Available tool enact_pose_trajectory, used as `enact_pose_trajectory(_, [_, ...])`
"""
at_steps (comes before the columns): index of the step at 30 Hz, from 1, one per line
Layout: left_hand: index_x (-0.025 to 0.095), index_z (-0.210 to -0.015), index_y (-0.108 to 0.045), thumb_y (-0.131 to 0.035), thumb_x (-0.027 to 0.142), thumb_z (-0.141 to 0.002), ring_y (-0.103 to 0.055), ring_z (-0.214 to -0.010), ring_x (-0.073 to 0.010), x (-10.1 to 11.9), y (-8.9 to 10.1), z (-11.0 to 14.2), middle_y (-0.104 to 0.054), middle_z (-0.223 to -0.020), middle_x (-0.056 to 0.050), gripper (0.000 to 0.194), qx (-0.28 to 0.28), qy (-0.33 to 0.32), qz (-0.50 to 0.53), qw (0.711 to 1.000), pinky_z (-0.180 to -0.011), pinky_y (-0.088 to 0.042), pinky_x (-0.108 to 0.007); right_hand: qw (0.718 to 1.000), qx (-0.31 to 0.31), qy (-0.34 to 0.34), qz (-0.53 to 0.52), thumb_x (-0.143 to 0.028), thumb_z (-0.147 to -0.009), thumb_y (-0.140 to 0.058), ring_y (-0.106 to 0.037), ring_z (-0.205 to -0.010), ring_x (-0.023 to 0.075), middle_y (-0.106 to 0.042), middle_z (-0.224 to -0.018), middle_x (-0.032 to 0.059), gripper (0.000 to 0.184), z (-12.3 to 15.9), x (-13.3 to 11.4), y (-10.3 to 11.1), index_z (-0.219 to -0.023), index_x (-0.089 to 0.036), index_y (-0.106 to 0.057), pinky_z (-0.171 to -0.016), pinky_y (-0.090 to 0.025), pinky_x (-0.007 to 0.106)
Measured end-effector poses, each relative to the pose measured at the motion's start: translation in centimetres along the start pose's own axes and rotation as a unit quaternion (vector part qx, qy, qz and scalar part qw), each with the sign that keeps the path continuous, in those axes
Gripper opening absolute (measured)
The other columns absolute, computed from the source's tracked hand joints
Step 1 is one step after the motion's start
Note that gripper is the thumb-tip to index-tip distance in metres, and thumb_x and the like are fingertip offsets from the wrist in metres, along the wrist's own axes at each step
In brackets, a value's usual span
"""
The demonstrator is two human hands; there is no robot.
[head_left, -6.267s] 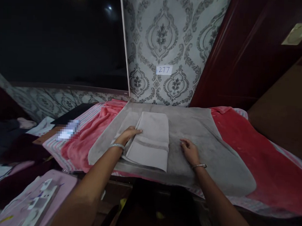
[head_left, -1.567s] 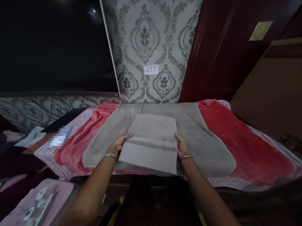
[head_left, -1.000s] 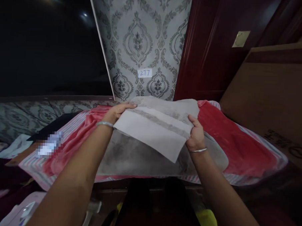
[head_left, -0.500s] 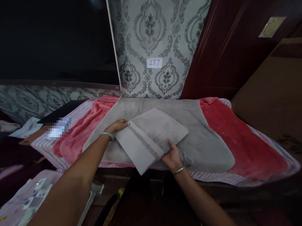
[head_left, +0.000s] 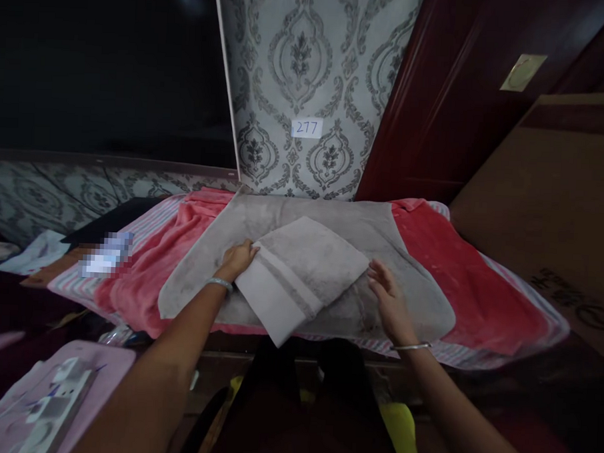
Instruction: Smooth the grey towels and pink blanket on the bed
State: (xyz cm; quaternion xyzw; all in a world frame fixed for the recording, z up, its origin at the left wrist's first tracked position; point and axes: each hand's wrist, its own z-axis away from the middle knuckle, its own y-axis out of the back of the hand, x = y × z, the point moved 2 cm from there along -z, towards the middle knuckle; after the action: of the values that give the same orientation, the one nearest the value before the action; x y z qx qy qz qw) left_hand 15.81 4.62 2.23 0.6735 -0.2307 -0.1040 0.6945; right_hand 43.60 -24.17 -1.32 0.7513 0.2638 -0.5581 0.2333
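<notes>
My left hand [head_left: 238, 259] pinches the left corner of the folded cloth [head_left: 310, 261]. Right hand [head_left: 393, 302] has just come off its near right side: fingers loosely spread by the right corner, can't tell if touching. So only the left hold is sure. Cloth lies diamond-wise on the grey blanket [head_left: 425, 285], near corner poking past that blanket's near edge. Grey runs on rightward to the red blanket [head_left: 457, 273]; patterned wall [head_left: 300, 59] behind.

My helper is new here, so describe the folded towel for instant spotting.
Below the patterned wallpaper, a gray cloth lies over a red blanket. On it, at the left hand, sits the folded towel. Its stripes and cornerwise placing set it apart from the cloth beneath.
</notes>
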Motion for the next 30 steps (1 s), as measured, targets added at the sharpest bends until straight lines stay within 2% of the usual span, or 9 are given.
enact_pose_trajectory(3, [0.014, -0.132, -0.06, -0.043, 0.038, -0.1, -0.064, -0.121, -0.0314, 1.1, 1.4, 0.0, -0.071, -0.125, -0.02, 0.043, 0.0, -0.001, -0.022, 1.0, -0.103, -0.048, -0.043, 0.97, -0.142, 0.134, 0.145, -0.05, -0.09, -0.055, -0.052, -0.135, 0.0286, -0.056, -0.148, 0.0131, 0.06, -2.7, -1.8, -3.4, -0.142, -0.02, -0.058, -0.117, -0.039, 0.053])
enact_pose_trajectory(7, [0.008, -0.147, -0.048, -0.038, 0.039, -0.102, -0.039, -0.148, -0.0348, 4.2, 2.2, 1.6, -0.048, -0.154, -0.024, 0.056, 0.08, -0.013, -0.047, 0.996, -0.12, -0.03, -0.055, 0.888, -0.268, 0.252, 0.278, -0.043, -0.1, -0.038, -0.042, -0.145, 0.0261, -0.048, -0.155, 0.0147, 0.06, -4.8, -3.7, -10.9, -0.151, -0.015, -0.049, -0.124, -0.029, 0.051])
enact_pose_trajectory(9, [0.007, -0.153, -0.042, -0.035, 0.042, -0.102, -0.027, -0.154, -0.0358, 5.8, 1.0, 3.2, -0.036, -0.163, -0.023, 0.063, 0.109, -0.026, -0.055, 0.992, -0.123, -0.025, -0.057, 0.847, -0.301, 0.3, 0.32, -0.039, -0.103, -0.033, -0.034, -0.15, 0.0245, -0.041, -0.16, 0.0136, 0.06, -4.8, -4.0, -14.5, -0.157, -0.014, -0.042, -0.126, -0.026, 0.048])
enact_pose_trajectory(12, [0.007, -0.155, -0.04, -0.036, 0.047, -0.101, -0.024, -0.154, -0.0396, 7.1, -2.1, 5.2, -0.032, -0.165, -0.022, 0.067, 0.08, -0.04, -0.068, 0.994, -0.122, -0.024, -0.063, 0.786, -0.369, 0.321, 0.377, -0.036, -0.105, -0.03, -0.026, -0.154, 0.0226, -0.035, -0.164, 0.0099, 0.058, -5.1, -3.0, -18.0, -0.16, -0.018, -0.036, -0.126, -0.023, 0.048])
enact_pose_trajectory(16, [0.006, -0.156, -0.038, -0.037, 0.047, -0.101, -0.026, -0.153, -0.0417, 7.0, -4.4, 5.9, -0.033, -0.163, -0.024, 0.068, 0.054, -0.041, -0.085, 0.994, -0.121, -0.024, -0.067, 0.714, -0.43, 0.289, 0.47, -0.044, -0.105, -0.035, -0.022, -0.155, 0.0241, -0.032, -0.166, 0.0056, 0.057, -8.7, 0.1, -18.2, -0.159, -0.026, -0.039, -0.126, -0.02, 0.05])
enact_pose_trajectory(19, [0.008, -0.157, -0.039, -0.038, 0.046, -0.101, -0.026, -0.153, -0.0415, 6.8, -4.4, 5.6, -0.034, -0.163, -0.023, 0.067, 0.061, -0.047, -0.092, 0.993, -0.12, -0.025, -0.067, 0.719, -0.375, 0.232, 0.537, -0.051, -0.105, -0.036, -0.02, -0.155, 0.0281, -0.023, -0.169, 0.0063, 0.062, -13.6, 1.6, -16.0, -0.162, -0.026, -0.033, -0.125, -0.02, 0.051])
enact_pose_trajectory(22, [0.008, -0.157, -0.038, -0.039, 0.045, -0.101, -0.026, -0.153, -0.0408, 6.8, -4.1, 5.5, -0.035, -0.163, -0.022, 0.067, 0.065, -0.045, -0.093, 0.993, -0.121, -0.024, -0.066, 0.753, -0.323, 0.134, 0.557, -0.052, -0.105, -0.034, -0.031, -0.151, 0.0293, -0.027, -0.168, 0.0094, 0.066, -17.2, 2.5, -13.6, -0.164, -0.024, -0.028, -0.12, -0.029, 0.048])
enact_pose_trajectory(26, [0.008, -0.156, -0.04, -0.04, 0.044, -0.1, -0.025, -0.154, -0.0404, 6.8, -4.0, 5.5, -0.036, -0.163, -0.021, 0.066, 0.07, -0.046, -0.066, 0.994, -0.122, -0.022, -0.066, 0.804, -0.255, 0.08, 0.531, -0.046, -0.105, -0.033, -0.047, -0.138, 0.0296, -0.053, -0.15, 0.0168, 0.058, -18.1, 2.8, -12.0, -0.153, -0.016, -0.047, -0.114, -0.036, 0.042])
enact_pose_trajectory(30, [0.014, -0.145, -0.056, -0.047, 0.04, -0.097, -0.029, -0.153, -0.0364, 6.1, -3.7, 6.1, -0.043, -0.159, -0.019, 0.056, 0.105, -0.046, 0.024, 0.993, -0.125, -0.021, -0.06, 0.821, -0.236, 0.041, 0.518, -0.046, -0.104, -0.038, -0.055, -0.13, 0.0302, -0.063, -0.136, 0.0192, 0.053, -18.0, 2.5, -11.7, -0.139, -0.013, -0.061, -0.109, -0.04, 0.037])
